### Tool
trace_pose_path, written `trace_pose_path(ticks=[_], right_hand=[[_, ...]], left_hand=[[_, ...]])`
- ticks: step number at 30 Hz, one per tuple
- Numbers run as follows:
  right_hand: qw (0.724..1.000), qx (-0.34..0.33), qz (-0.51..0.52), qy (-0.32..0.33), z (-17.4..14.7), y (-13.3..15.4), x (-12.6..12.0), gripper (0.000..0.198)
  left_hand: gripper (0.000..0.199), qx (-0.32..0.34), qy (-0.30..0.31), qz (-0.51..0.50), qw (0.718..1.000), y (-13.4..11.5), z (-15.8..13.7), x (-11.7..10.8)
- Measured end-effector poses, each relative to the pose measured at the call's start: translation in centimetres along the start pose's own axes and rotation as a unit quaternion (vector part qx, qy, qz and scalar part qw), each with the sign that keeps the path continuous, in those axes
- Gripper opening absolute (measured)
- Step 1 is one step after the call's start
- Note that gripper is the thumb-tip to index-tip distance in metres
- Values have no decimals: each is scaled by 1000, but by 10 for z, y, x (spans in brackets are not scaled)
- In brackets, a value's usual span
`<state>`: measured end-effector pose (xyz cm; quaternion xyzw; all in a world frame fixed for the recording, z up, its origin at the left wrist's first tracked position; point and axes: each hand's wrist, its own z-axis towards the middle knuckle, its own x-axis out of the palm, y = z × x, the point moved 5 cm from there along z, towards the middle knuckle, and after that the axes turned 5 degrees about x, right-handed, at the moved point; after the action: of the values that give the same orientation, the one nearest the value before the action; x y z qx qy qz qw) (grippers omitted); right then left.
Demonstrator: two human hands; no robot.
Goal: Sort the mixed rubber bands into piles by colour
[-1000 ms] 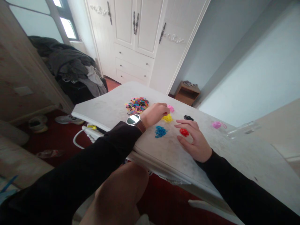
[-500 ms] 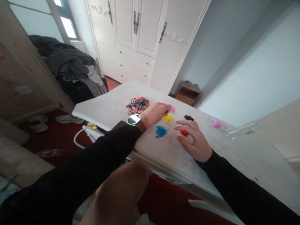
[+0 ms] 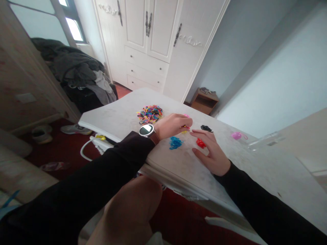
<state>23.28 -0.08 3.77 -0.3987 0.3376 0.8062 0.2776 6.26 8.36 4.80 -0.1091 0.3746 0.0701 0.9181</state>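
My left hand (image 3: 175, 124), with a watch (image 3: 146, 130) on its wrist, is closed in a pinch over the table. Small red and dark rubber bands (image 3: 187, 127) show at its fingertips. Beneath those fingers lies the yellow rubber band pile (image 3: 184, 132), mostly covered, and just past them a pink pile (image 3: 186, 116). Open and with fingers spread, my right hand (image 3: 211, 151) hovers beside the red rubber band pile (image 3: 201, 143). A blue pile (image 3: 175, 143) sits between the hands on the near side. Beyond my right fingertips is a black pile (image 3: 206, 128).
A mixed multicoloured heap (image 3: 150, 114) of rubber bands lies at the left of the white table (image 3: 114, 115). Farther right are a pink pouch-like item (image 3: 237, 135) and a clear plastic container (image 3: 265, 141). A white cable (image 3: 84, 149) hangs at the table's left edge.
My left hand has moved slightly right, toward my right hand, covering more of the yellow pile. My right hand has barely shifted, and more of the red pile shows.
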Motion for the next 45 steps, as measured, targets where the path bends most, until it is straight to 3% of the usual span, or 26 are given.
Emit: trace_pose_path(ticks=[9,14,17,19,23,27,37,41,45], right_hand=[[1000,12,2,25,0,-3,4,56],[998,21,24,-53,4,0,-11,40],[985,77,50,-146,5,-11,-30,17],[972,132,62,-182,6,-25,-38,17],[955,226,56,-185,9,-51,-41,30],[951,259,42,-161,9,-61,-37,36],[965,218,64,-132,10,-60,-30,40],[970,185,58,-147,11,-56,-32,31],[986,119,63,-103,12,-45,-24,17]], left_hand=[[12,16,22,5,1000,-5,-1,4],[11,-13,4,-24,1000,-2,-2,2],[10,-35,-16,-24,999,1,-2,0],[10,-42,-25,-19,999,3,-2,0],[10,-53,-33,-8,998,6,-3,1],[16,-55,-37,-10,998,5,-3,0],[21,-44,-57,-31,997,0,-1,-6],[20,-43,-60,-38,997,0,-1,-7],[18,-28,-51,-25,998,-2,-1,-8]])
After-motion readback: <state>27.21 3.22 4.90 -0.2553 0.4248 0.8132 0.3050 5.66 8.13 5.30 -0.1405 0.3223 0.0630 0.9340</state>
